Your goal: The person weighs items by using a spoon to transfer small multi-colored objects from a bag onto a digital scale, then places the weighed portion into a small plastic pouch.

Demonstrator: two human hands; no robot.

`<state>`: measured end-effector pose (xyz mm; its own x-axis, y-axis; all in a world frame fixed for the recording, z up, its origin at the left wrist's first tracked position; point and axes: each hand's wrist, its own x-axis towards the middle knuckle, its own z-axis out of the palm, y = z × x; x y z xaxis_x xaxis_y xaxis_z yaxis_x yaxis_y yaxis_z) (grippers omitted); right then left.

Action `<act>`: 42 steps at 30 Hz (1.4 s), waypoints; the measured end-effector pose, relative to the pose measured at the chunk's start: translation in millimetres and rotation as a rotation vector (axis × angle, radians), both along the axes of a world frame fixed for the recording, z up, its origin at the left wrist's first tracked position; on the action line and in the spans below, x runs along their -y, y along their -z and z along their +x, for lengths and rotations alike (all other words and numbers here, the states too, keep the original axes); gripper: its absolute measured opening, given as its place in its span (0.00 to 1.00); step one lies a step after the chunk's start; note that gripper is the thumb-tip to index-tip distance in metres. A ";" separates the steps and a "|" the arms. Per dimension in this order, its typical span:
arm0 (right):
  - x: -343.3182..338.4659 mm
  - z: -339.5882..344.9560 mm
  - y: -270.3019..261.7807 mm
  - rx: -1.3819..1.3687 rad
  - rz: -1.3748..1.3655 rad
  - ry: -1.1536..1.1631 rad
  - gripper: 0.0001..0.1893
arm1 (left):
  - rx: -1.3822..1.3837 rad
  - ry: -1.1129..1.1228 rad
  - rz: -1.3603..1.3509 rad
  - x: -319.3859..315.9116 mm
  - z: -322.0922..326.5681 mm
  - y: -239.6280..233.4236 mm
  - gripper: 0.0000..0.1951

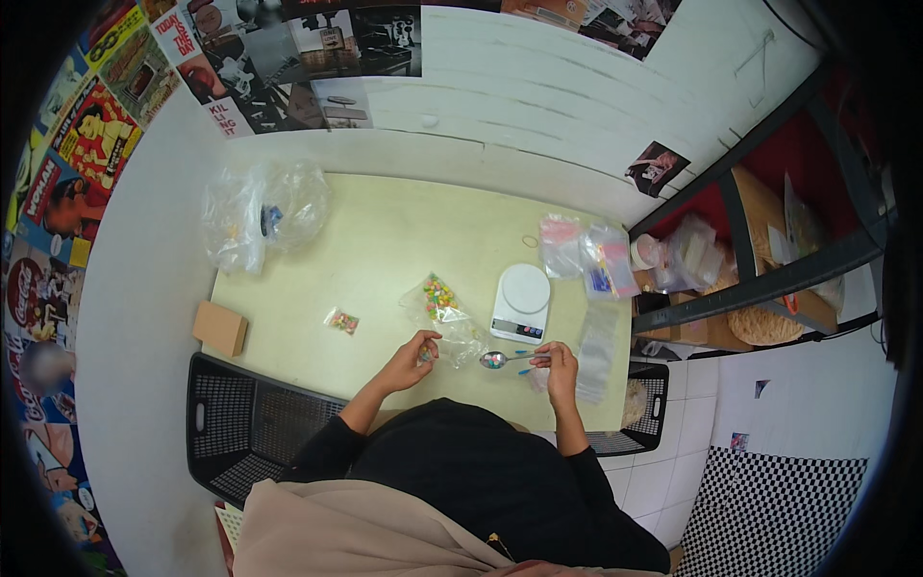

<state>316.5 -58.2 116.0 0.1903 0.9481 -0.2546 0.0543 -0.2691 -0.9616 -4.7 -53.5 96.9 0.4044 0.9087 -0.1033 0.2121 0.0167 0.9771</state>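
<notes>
My right hand (561,368) grips the handle of a metal spoon (495,360) whose bowl carries several small colourful candies. Over the table's near side, my left hand (408,363) has its fingers curled around a small clear plastic bag that is mostly hidden, with a few candies showing in it. Between and beyond the hands lies a larger clear plastic bag (441,299) with many multicoloured candies. A small filled packet of candies (342,321) rests farther left. The white digital kitchen scale (524,296) stands beyond my right hand, its round platform bare.
Flat clear bags (597,350) lie at the table's right, below zip bags (609,263). A large plastic bag (267,216) sits at the far left, above a brown box (220,329). Black baskets (252,418) stand by the near edge. A metal-framed shelf (757,270) borders the right.
</notes>
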 end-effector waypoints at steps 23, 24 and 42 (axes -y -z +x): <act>-33.9 -84.2 -180.0 0.682 0.860 -0.400 0.03 | 0.198 -0.096 0.243 -49.7 55.1 -31.9 0.29; -34.8 -80.0 -173.3 0.632 0.723 -0.393 0.02 | 0.198 -0.092 0.250 -50.3 55.5 -31.0 0.29; -22.3 -101.3 -122.0 0.778 0.288 -0.535 0.10 | -0.013 -0.064 0.473 -31.6 67.8 -34.1 0.27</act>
